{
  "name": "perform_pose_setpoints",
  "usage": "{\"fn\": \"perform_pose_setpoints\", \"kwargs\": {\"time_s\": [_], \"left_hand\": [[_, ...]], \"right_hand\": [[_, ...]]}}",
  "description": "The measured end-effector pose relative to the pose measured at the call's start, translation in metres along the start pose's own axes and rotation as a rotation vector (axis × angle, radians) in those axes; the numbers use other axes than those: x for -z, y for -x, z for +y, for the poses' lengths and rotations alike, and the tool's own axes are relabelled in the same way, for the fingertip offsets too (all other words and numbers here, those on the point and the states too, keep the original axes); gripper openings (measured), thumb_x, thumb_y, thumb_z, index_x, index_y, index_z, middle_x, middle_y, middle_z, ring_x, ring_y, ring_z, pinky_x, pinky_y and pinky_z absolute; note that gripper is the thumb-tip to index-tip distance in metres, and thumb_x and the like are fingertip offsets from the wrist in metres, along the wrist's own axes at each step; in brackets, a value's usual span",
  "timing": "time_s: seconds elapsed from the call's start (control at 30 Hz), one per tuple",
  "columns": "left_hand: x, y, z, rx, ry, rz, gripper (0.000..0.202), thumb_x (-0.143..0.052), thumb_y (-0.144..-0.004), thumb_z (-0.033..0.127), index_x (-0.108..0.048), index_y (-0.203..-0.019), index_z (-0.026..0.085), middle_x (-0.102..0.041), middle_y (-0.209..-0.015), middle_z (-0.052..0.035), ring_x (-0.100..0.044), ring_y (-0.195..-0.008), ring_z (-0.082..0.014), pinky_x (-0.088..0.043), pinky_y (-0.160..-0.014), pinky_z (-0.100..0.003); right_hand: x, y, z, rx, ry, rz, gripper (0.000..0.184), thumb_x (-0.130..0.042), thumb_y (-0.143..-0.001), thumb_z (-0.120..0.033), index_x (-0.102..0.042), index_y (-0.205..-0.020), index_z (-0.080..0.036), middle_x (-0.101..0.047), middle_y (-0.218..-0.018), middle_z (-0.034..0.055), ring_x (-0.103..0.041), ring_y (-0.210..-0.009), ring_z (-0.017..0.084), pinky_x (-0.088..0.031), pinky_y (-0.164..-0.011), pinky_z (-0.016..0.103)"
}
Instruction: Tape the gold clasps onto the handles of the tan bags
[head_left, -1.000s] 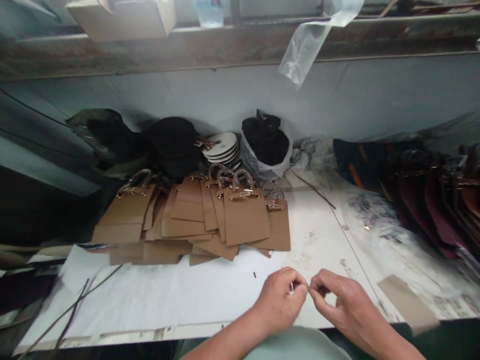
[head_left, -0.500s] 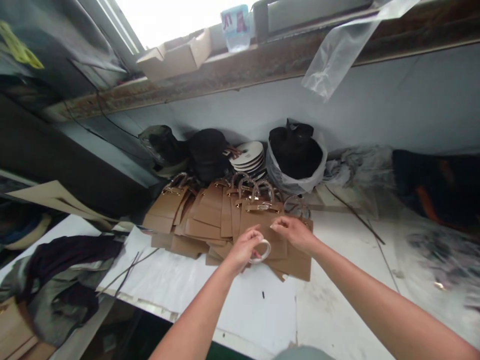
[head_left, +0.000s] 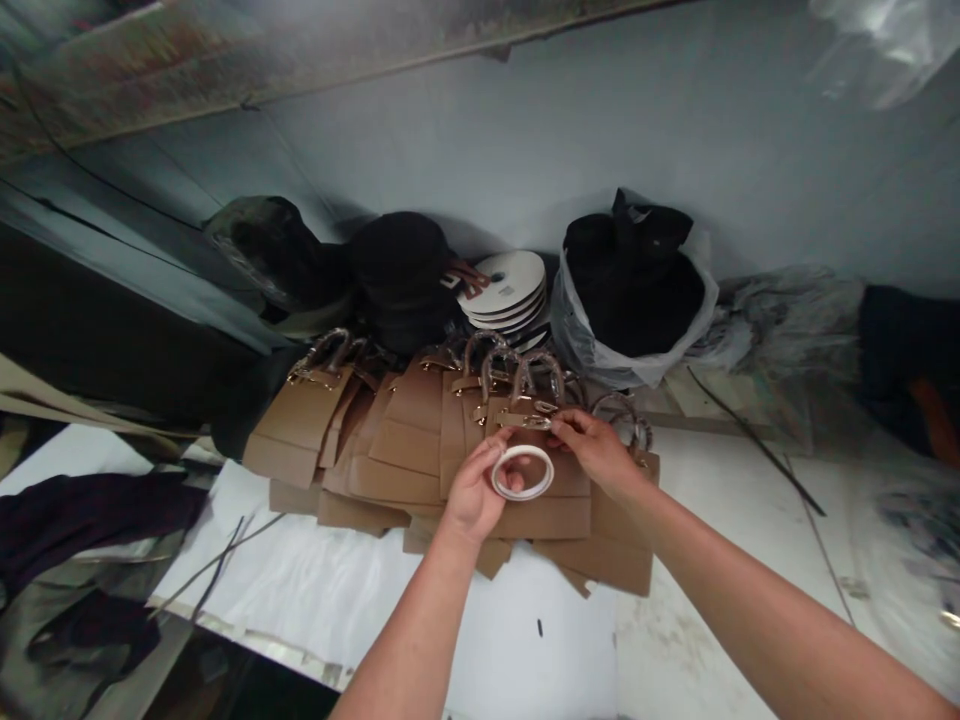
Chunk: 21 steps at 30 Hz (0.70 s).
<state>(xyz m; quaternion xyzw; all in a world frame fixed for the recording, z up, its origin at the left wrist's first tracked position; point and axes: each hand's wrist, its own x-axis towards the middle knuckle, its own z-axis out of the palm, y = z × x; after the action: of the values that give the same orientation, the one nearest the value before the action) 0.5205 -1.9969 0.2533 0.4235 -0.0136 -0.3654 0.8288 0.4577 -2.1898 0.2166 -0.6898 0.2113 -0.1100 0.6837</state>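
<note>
My left hand point(head_left: 472, 495) holds a small white tape roll point(head_left: 523, 472) with a finger through its hole, just above a spread of brown leather flaps point(head_left: 397, 440) with metal handles. My right hand point(head_left: 596, 448) reaches over the topmost brown flap point(head_left: 540, 500), its fingertips pinched at the gold clasp point(head_left: 525, 420) under the handle, close to the tape roll. Whether the pinch holds the clasp or a tape end is hidden.
The flaps lie on white paper over the worktable point(head_left: 675, 640). Behind them against the wall stand a stack of white discs point(head_left: 506, 290), a plastic bag of black pieces point(head_left: 634, 290) and dark bundles point(head_left: 397, 275). Dark cloth point(head_left: 75, 510) lies at left, thin rods point(head_left: 225, 560) on the paper.
Both hands moved from the table's front edge up to the pile of brown flaps. The white tape roll has come into view in my left hand, and the view has shifted left.
</note>
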Motion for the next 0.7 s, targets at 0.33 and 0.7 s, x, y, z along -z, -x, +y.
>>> {"fn": "perform_pose_setpoints", "kwargs": {"time_s": [0.33,0.7], "left_hand": [[0.012,-0.008,0.006,0.039,0.265,-0.014,0.005,-0.063,-0.088,0.020,-0.065,-0.088,0.015,-0.070,-0.086,-0.0029,-0.068,-0.077,-0.0150,-0.044,-0.049,-0.022],[0.008,-0.005,0.007,0.035,0.217,-0.047,0.004,-0.065,-0.086,0.019,-0.066,-0.087,0.016,-0.071,-0.100,-0.0032,-0.067,-0.079,-0.0132,-0.040,-0.047,-0.018]], "right_hand": [[-0.012,-0.008,-0.003,-0.052,0.003,0.065,0.034,-0.066,-0.081,-0.053,-0.068,-0.087,-0.020,-0.073,-0.081,0.0027,-0.068,-0.073,0.019,-0.051,-0.071,0.033],[-0.022,0.000,-0.010,0.124,0.426,0.269,0.025,-0.060,-0.090,-0.046,-0.071,-0.096,-0.025,-0.078,-0.090,0.0048,-0.070,-0.076,0.023,-0.050,-0.069,0.034]]}}
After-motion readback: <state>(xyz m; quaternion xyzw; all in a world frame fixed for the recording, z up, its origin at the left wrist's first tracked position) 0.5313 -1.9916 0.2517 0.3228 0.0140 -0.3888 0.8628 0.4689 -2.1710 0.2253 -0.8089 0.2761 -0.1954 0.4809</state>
